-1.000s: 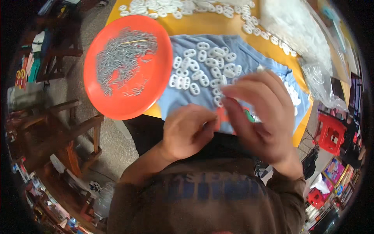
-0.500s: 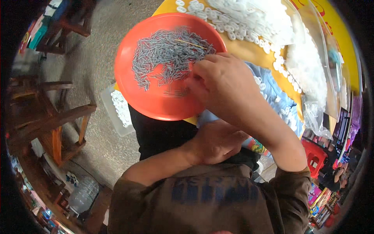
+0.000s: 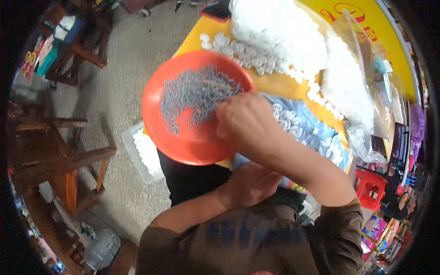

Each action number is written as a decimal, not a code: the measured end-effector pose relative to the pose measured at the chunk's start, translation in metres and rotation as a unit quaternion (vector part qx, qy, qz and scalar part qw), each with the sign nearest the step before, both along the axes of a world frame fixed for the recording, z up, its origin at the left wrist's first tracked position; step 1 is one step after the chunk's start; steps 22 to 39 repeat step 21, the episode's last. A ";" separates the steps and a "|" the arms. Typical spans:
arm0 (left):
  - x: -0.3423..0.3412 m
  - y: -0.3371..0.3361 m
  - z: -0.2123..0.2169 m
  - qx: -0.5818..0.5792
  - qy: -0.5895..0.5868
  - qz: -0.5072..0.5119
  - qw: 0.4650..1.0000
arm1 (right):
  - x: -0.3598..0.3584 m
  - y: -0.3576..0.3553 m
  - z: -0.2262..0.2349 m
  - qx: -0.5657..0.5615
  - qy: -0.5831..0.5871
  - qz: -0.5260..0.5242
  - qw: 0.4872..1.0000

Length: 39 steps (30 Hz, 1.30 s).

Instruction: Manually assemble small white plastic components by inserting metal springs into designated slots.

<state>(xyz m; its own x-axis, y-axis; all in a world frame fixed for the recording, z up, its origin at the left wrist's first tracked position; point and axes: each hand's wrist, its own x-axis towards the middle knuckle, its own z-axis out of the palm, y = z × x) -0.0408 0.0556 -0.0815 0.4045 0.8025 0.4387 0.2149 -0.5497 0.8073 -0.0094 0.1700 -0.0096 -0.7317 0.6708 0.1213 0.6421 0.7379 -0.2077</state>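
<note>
My right hand (image 3: 245,119) reaches over the right side of a round red plastic basin (image 3: 158,137). Its fingers are curled down by a heap of small, thin grey metal pieces (image 3: 192,96), possibly screws or springs; the fingertips are blurred and partly hidden. A thin yellowish stick (image 3: 217,84) lies on the heap. Beneath my right forearm, my left hand (image 3: 250,183) is closed near the table's front edge, and whatever its fingers hold is out of sight. Beyond my right forearm, white oval plastic rings (image 3: 286,121) lie scattered on a light blue cloth (image 3: 316,126).
More white rings (image 3: 256,59) spread across the yellow table (image 3: 270,85), beside bulging clear bags of white pieces (image 3: 279,36). A translucent tub (image 3: 137,158) of white pieces stands at left below the basin. Wooden stools (image 3: 64,156) are at left, a red plastic stool (image 3: 370,188) at right.
The whole view has shifted, so basin and table sit lower in the picture. My right hand stays curled over the basin's right side; my left hand keeps its place under the right forearm.
</note>
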 end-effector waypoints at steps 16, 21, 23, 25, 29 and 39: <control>-0.019 -0.003 0.029 -0.059 -0.002 -0.002 0.998 | 0.039 -0.026 0.026 -0.190 0.309 -0.096 0.927; -0.026 -0.017 0.029 -0.111 -0.134 0.180 0.968 | 0.107 -0.064 0.043 -0.340 0.418 -0.183 0.822; -0.026 -0.017 0.029 -0.111 -0.134 0.180 0.968 | 0.107 -0.064 0.043 -0.340 0.418 -0.183 0.822; -0.026 -0.017 0.029 -0.111 -0.134 0.180 0.968 | 0.107 -0.064 0.043 -0.340 0.418 -0.183 0.822; -0.026 -0.017 0.029 -0.111 -0.134 0.180 0.968 | 0.107 -0.064 0.043 -0.340 0.418 -0.183 0.822; -0.026 -0.017 0.029 -0.111 -0.134 0.180 0.968 | 0.107 -0.064 0.043 -0.340 0.418 -0.183 0.822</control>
